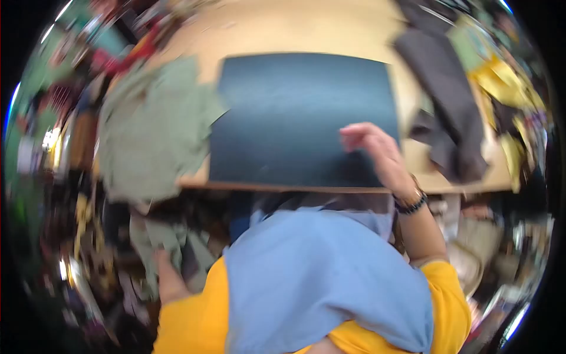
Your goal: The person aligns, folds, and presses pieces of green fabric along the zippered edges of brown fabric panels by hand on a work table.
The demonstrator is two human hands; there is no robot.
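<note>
A dark blue-green mat (295, 106) lies on the light wooden table (306, 23). Over the mat's right front part is my right hand (377, 153), a dark bracelet on its wrist; the fingers are loosely curved and apart, with nothing between them. Sage green cloth (156, 130) covers the table's left side and overlaps the mat's left edge. My left arm hangs below the table's left front edge, beside more green cloth (156, 233); my left hand (160, 259) is blurred there, its fingers hidden.
Dark grey-brown cloth (445, 94) lies on the table's right side. Yellow cloth (501, 82) is beyond it at the right edge. Red cloth (127, 56) is at the back left. Blurred clutter surrounds the table.
</note>
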